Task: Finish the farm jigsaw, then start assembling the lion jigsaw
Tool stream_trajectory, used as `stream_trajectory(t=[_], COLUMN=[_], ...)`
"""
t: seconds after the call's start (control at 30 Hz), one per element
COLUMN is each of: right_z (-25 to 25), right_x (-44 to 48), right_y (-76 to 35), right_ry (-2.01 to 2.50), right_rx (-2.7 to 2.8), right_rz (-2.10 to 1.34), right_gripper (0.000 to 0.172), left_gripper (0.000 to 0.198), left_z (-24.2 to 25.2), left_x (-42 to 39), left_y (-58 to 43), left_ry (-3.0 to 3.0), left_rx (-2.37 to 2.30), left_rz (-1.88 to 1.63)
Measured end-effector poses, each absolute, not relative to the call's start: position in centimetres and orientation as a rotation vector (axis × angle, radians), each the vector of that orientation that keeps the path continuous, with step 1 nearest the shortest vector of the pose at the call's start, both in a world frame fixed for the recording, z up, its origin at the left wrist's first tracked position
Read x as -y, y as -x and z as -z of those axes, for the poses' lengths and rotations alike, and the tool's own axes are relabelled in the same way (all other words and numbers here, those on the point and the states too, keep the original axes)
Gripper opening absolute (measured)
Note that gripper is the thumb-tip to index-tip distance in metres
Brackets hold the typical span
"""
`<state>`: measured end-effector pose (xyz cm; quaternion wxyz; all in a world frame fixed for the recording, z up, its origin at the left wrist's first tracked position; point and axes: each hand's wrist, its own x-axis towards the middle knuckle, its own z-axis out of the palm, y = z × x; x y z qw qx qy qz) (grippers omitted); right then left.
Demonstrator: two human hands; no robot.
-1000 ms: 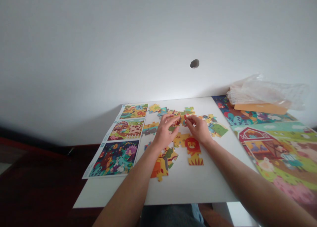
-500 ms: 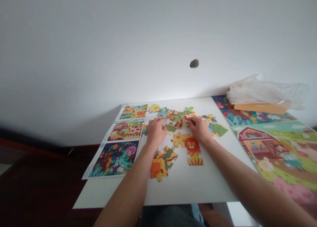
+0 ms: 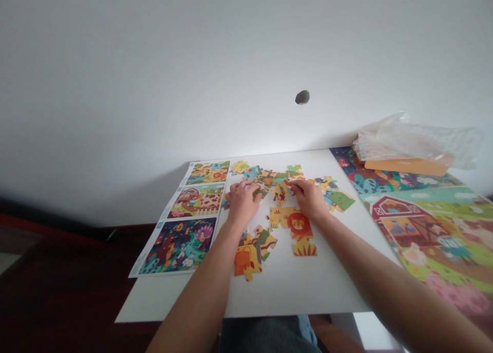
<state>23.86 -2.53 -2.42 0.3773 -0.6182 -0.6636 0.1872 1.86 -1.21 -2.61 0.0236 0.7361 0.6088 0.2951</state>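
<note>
Loose jigsaw puzzle pieces lie across the white table. My left hand point(image 3: 243, 201) is over the left of the pile, its thumb and index finger closed at a green puzzle piece point(image 3: 260, 193). At the right, my right hand point(image 3: 308, 198) pinches a puzzle piece with a red part point(image 3: 287, 182), mostly hidden by the fingers. A yellow piece with a small figure point(image 3: 280, 193) lies between the hands. Nearer me is a joined lion section point(image 3: 299, 224). Below my left hand lies a cluster with an orange shape point(image 3: 242, 260), partly behind the forearm.
A sheet with three printed pictures point(image 3: 181, 245) lies at the left. On the right are a large farm picture point(image 3: 435, 230), an orange tray or box point(image 3: 404, 167) and clear plastic wrapping point(image 3: 412, 140). A white wall point(image 3: 246, 86) with a hole stands behind the table point(image 3: 285, 286).
The green piece by my left hand has shifted up and left, nearer the thumb and index finger. My right hand stays almost in place with its pinch.
</note>
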Motion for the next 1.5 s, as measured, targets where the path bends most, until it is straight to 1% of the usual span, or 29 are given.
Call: stream_trajectory(t=[0.07,0.13,0.23,0.3,0.37,0.47,0.5,0.57,0.63,0.7,0.8,1.03,1.3,1.5], right_z=[2.3,2.1,1.7,1.5,1.4,1.4,1.4,1.4,1.3,1.2,1.1,1.3,1.1,1.0], right_x=[2.6,2.8,3.0,3.2,3.2,3.3,3.4,3.5,3.5,3.6,3.6,3.5,3.6,3.6], right_y=[-23.8,-23.7,-23.4,-23.3,-23.3,-23.5,-23.5,-23.5,-23.5,-23.6,-23.7,-23.8,-23.8,-23.8], right_ry=[1.527,1.455,1.33,1.274,1.244,1.245,1.265,1.333,1.402,1.436,1.44,1.455,1.482,1.482], right_rx=[1.736,1.789,1.866,1.894,1.914,1.989,2.032,2.117,2.177,2.21,2.244,2.239,2.233,2.234], right_rz=[-0.463,-0.443,-0.439,-0.456,-0.47,-0.467,-0.46,-0.444,-0.439,-0.444,-0.455,-0.451,-0.451,-0.461], right_gripper=[0.027,0.027,0.027,0.026,0.025,0.024,0.028,0.044,0.055,0.058,0.061,0.063,0.06,0.058], left_gripper=[0.018,0.025,0.04,0.042,0.037,0.027,0.024,0.019,0.018,0.019,0.026,0.025,0.019,0.014], left_z=[2.0,1.5,1.2,1.4,1.6,1.9,1.9,2.0,2.0,1.9,1.8,1.4,1.5,0.9], left_x=[1.3,1.5,1.9,2.0,1.9,1.6,1.5,1.3,1.1,1.1,1.1,1.7,1.3,1.6], left_y=[-2.1,-2.4,-3.0,-3.1,-3.2,-2.9,-2.8,-2.6,-2.4,-2.3,-2.4,-2.8,-2.0,-2.1], left_ry=[-2.245,-2.164,-2.064,-2.055,-2.035,-1.925,-1.885,-1.826,-1.799,-1.788,-1.773,-1.767,-1.881,-1.916], left_rx=[-1.759,-1.545,-1.308,-1.265,-1.268,-1.305,-1.32,-1.348,-1.378,-1.416,-1.422,-1.34,-1.473,-1.539], left_rz=[-1.039,-1.124,-1.049,-0.962,-0.938,-1.014,-1.049,-1.107,-1.135,-1.144,-1.132,-1.004,-0.964,-0.853])
